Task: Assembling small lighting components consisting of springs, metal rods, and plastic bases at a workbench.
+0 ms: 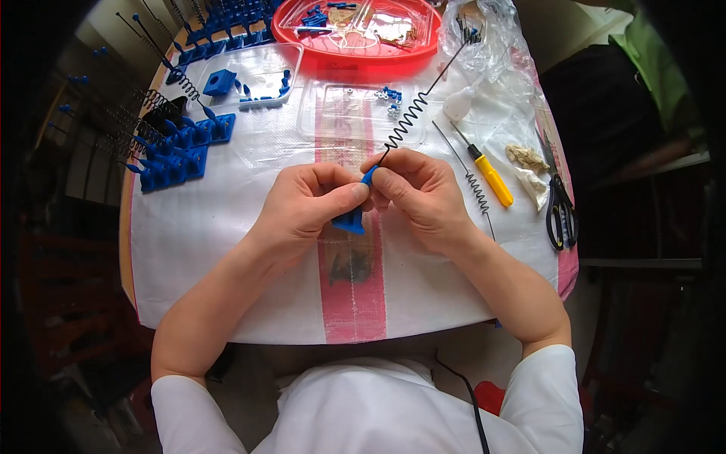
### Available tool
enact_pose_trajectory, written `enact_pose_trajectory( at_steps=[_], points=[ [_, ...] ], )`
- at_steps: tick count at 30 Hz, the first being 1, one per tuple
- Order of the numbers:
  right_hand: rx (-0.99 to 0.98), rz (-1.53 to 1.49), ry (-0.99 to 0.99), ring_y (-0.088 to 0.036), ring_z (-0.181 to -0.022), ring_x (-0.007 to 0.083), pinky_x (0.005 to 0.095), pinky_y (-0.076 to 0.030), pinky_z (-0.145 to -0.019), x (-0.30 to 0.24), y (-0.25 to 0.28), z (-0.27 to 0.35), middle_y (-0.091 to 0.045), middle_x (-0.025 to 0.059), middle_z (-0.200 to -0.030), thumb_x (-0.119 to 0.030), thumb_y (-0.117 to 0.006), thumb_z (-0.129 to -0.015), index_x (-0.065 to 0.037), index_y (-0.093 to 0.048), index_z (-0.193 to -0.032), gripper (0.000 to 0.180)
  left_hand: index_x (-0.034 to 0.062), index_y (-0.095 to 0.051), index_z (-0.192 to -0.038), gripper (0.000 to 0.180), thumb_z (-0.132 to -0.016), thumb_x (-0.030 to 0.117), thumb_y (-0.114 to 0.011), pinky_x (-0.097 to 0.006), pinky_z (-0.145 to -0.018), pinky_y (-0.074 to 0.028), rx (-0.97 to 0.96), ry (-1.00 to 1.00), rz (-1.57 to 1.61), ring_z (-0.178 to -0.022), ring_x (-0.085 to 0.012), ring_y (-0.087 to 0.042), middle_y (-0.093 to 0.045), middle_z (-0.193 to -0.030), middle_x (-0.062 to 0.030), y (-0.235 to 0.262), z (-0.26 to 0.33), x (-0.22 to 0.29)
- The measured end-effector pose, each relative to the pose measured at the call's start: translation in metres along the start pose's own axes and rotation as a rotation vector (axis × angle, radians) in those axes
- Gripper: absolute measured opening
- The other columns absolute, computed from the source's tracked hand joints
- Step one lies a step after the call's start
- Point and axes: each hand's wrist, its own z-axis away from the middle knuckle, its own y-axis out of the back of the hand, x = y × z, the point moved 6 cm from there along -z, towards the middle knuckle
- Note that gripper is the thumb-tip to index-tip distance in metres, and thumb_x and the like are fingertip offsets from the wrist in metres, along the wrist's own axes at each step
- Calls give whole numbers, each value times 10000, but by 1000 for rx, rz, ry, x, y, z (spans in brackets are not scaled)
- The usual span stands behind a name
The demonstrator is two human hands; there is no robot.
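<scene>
Above the middle of the table, my left hand (321,198) is closed on a small blue plastic piece (349,222) with a flat base and a narrow upper end. My right hand (416,193) pinches where a black coiled spring wire (408,121) meets the top of that piece. The wire slants up and away to the right, its straight tip over the far side. My fingers hide the joint itself. To the right of my right hand lies another black coiled wire (476,191), and beside it a screwdriver (493,178) with a yellow handle.
Blue bases with coiled wires (174,163) stand at the left. A clear tray (261,57) of blue parts, a clear lid (325,113) with small pieces and a red tray (302,49) lie farther back. Black scissors (560,216) rest at right; a person (650,60) is beyond.
</scene>
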Motion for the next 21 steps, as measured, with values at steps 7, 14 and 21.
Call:
enact_pose_trajectory(
  at_steps=[7,14,21],
  points=[
    [13,1,48,-588,-749,107,254,-479,-694,-4,4,0,-668,55,-866,-93,-641,-952,19,-663,-1091,180,-30,-684,-1035,192,-935,133,-663,-229,-727,-520,54,-96,-233,-806,-71,-624,-699,-915,-50,0,1,5],
    [-16,-26,25,-574,-777,69,226,-472,-707,1,2,0,-677,25,-920,-114,-672,-935,5,-674,-1080,188,-37,-681,-1059,211,-947,139,-647,-222,-740,-517,-16,-71,-210,-829,-68,-622,-692,-914,-38,0,1,4],
    [-13,-29,-11,-587,-806,75,228,-477,-717,-1,-1,2,-675,30,-914,-107,-678,-929,9,-672,-1075,186,-27,-683,-1066,201,-945,129,-649,-229,-755,-535,-61,-33,-100,-818,-77,-636,-697,-912,-44,0,1,2]
  ],
)
